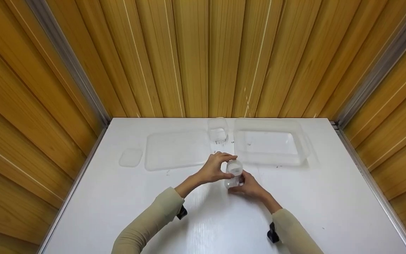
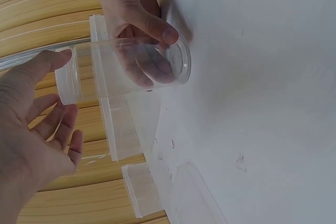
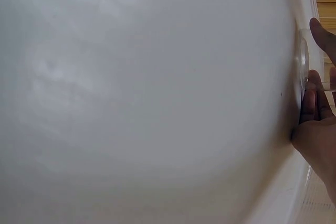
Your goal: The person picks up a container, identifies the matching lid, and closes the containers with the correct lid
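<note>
A clear plastic jar (image 1: 231,182) with a whitish screw lid (image 1: 235,167) is between the two hands at the middle of the table. My left hand (image 1: 213,169) grips the lid from the left, thumb on the near side and fingers at the far side. Low on the jar, my right hand (image 1: 250,187) holds the body around its base. In the left wrist view the see-through jar (image 2: 107,74) looks hollow, and the right hand's fingers show through its wall. Only part of the right hand (image 3: 320,135) shows in the right wrist view, beside the jar's base.
A large translucent bin (image 1: 270,159) stands at the back right of the white table. Left of it are a small translucent container (image 1: 218,124) and a large flat lid (image 1: 176,148). Farther left lies a small square lid (image 1: 130,157). Wood-patterned walls (image 1: 192,56) enclose the table's back and sides.
</note>
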A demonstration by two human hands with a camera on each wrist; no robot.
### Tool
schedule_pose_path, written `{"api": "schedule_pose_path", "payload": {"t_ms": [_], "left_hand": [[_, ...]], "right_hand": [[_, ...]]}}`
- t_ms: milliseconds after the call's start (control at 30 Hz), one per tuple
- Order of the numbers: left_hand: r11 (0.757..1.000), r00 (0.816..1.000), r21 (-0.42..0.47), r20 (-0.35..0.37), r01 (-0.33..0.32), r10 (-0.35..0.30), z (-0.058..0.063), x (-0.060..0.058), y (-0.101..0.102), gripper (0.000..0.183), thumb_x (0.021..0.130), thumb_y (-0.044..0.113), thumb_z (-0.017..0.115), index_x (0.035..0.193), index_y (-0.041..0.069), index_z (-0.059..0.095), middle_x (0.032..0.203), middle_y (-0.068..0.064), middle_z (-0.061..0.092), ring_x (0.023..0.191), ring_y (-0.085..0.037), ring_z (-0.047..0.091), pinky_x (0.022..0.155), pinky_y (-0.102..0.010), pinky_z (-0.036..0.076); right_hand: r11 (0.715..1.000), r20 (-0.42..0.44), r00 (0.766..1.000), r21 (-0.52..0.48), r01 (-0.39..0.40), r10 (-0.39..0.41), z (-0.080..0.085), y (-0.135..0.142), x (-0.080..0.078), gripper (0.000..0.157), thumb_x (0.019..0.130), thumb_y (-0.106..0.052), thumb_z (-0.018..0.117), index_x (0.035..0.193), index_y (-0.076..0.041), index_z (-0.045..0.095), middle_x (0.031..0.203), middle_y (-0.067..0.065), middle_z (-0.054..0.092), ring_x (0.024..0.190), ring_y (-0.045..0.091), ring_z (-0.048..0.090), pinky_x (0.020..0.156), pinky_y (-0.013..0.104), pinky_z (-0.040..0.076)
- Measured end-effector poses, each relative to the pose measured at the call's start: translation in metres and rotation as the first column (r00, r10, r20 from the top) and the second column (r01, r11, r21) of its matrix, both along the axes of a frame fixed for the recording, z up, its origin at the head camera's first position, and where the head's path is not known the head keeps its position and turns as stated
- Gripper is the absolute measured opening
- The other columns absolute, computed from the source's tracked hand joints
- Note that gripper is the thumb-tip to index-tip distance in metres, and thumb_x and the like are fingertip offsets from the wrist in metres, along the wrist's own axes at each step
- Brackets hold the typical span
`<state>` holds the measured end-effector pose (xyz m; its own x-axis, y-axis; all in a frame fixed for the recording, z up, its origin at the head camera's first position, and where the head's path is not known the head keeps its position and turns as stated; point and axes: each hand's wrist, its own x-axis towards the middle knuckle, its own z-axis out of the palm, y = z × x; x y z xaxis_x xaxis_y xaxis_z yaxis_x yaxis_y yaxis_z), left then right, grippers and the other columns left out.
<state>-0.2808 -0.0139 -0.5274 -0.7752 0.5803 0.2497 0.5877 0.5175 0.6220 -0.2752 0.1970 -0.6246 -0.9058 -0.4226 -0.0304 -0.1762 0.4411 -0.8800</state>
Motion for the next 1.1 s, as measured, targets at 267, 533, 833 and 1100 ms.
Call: {"api": "schedule_pose_path", "payload": {"t_ms": [267,533,833,1100], "left_hand": [[0.972,0.995,0.214,0.057,-0.094,0.083,-0.02,0.008,0.002,0.073,0.077,0.022,0.091,0.14,0.003,0.059,0.14,-0.015,0.064,0.129,-0.033,0.058,0.111,-0.053,0.041],[0.823,0.945,0.48,0.262,-0.304,0.196,-0.052,0.025,0.025,0.076,0.073,0.018,0.093,0.137,0.003,0.055,0.134,-0.017,0.06,0.122,-0.028,0.054,0.103,-0.053,0.04],[0.822,0.944,0.477,0.253,-0.311,0.21,-0.047,0.021,0.035,0.066,0.073,0.016,0.092,0.128,0.002,0.058,0.132,-0.016,0.064,0.124,-0.029,0.057,0.105,-0.053,0.044],[0.84,0.949,0.453,0.232,-0.299,0.213,-0.044,0.022,0.03,0.063,0.075,0.016,0.091,0.129,0.003,0.061,0.128,-0.014,0.066,0.121,-0.029,0.058,0.102,-0.059,0.046]], "right_hand": [[1.0,0.001,1.0,-0.017,-0.009,0.009,0.002,-0.001,0.002,0.065,0.081,-0.016,0.088,0.133,0.004,0.054,0.118,0.016,0.065,0.102,0.022,0.058,0.088,0.031,0.047],[0.998,-0.001,1.0,-0.063,-0.022,0.022,-0.004,-0.001,0.004,0.071,0.081,-0.016,0.087,0.138,0.006,0.052,0.13,0.021,0.065,0.118,0.028,0.062,0.1,0.037,0.051],[1.0,-0.081,0.997,-0.029,0.007,-0.009,-0.001,0.001,0.005,0.053,0.08,-0.008,0.087,0.125,0.005,0.062,0.116,0.017,0.07,0.1,0.023,0.061,0.085,0.028,0.051],[0.998,-0.059,0.998,-0.059,-0.016,0.012,0.033,-0.005,0.021,0.046,0.081,-0.003,0.084,0.12,0.008,0.063,0.112,0.018,0.07,0.098,0.031,0.061,0.085,0.034,0.053]]}}
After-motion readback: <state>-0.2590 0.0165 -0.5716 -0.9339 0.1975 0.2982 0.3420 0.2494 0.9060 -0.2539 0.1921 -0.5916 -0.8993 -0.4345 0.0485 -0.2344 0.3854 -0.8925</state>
